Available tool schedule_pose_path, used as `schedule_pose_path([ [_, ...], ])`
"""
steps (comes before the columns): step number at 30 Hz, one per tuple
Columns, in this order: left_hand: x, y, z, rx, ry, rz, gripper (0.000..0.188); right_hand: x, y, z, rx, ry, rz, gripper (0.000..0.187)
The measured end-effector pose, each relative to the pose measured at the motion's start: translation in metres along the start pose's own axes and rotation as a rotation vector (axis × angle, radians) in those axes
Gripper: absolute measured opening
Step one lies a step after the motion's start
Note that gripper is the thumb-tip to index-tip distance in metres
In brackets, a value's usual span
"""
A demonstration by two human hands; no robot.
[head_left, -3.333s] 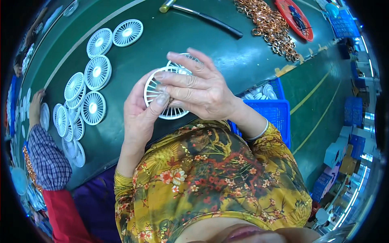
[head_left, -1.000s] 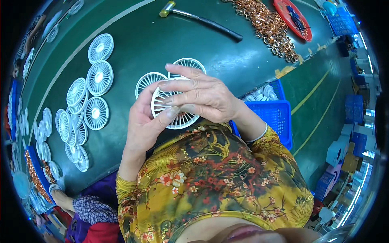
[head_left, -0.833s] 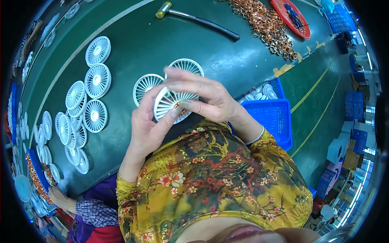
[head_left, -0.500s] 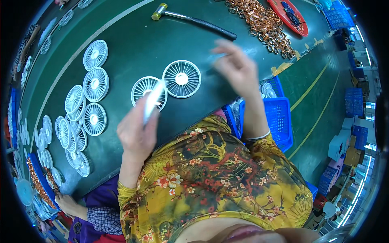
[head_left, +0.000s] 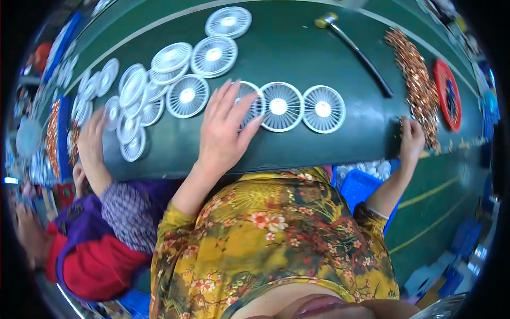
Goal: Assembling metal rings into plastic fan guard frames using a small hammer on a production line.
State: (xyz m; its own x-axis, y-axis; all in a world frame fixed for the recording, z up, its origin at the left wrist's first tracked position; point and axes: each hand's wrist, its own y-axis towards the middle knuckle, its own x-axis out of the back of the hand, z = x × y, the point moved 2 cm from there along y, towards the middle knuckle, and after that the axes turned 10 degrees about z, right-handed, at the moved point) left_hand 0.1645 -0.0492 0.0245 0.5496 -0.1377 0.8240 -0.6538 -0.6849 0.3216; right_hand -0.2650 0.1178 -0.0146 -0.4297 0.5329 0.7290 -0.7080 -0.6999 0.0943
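Left grip [head_left: 224, 129]: palm down, fingers spread wide; whether it presses or only rests, cannot tell.

Right grip [head_left: 411, 139]: fingers drawn together, narrow; whether a ring is between them, too small to tell.

White spoked disc [head_left: 259, 105]: flat on the worktop [head_left: 297, 149], partly covered by the left grip's fingers.

Second disc [head_left: 279, 107], third disc [head_left: 323, 109]: in a row to the right of the left grip, edges touching or nearly so.

Copper-coloured rings [head_left: 417, 80]: loose heap, its near end just beside the right grip, the rest running away beyond it.

Hammer [head_left: 367, 64]: beyond and to the left of the right grip, apart from it.

Red tray [head_left: 440, 87]: to the right of the right grip, past the rings.

Disc cluster [head_left: 187, 95]: to the left of the left grip, several overlapping.

Risks, as judged: a sideways drag by the left grip could push the row out of line, since the discs sit so close. The tangled heap could give the right grip several rings at once, or none. A careless sweep could spill rings over the near edge.
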Motion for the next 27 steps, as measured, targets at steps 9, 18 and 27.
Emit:
schedule_pose_path([
  [9, 0.036, -0.006, 0.035, 0.188, 0.246, -0.171, 0.045, 0.013, 0.013, -0.033, 0.018, -0.532, -0.27, 0.037],
  [18, 0.034, -0.024, 0.081, 0.484, 0.381, 0.054, 0.046, -0.005, 0.006, -0.016, 0.041, -0.52, -0.281, 0.035],
  [27, 0.05, -0.015, 0.126, 0.416, 0.435, -0.081, 0.035, -0.001, -0.001, -0.012, 0.062, -0.449, -0.276, 0.039],
])
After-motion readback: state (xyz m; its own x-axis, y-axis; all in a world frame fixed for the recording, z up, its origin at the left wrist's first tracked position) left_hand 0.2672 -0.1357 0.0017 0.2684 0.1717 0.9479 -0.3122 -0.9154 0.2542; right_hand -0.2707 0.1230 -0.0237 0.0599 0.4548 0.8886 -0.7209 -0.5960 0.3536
